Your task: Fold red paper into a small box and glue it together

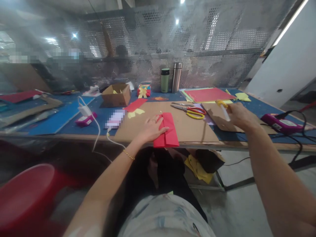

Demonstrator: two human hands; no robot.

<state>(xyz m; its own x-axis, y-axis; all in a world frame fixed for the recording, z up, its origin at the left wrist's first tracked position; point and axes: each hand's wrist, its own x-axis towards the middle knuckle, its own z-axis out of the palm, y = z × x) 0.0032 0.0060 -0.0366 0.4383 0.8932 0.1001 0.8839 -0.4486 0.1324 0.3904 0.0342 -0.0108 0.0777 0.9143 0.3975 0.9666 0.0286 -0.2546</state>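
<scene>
My left hand lies flat on a folded red paper, fingers stretched and thumb across its crease. The folded paper rests on a sheet of brown cardboard and reaches the table's front edge. Off to the right, my right hand is closed around a small white tube with a yellow end, held over a second piece of brown cardboard. Its exact kind I cannot make out. Between the hands lie red-and-yellow handled scissors.
An open cardboard box, a green flask and a steel thermos stand along the back. Red sheets are stacked behind the scissors. Purple devices with cables lie right and left. A red stool is low left.
</scene>
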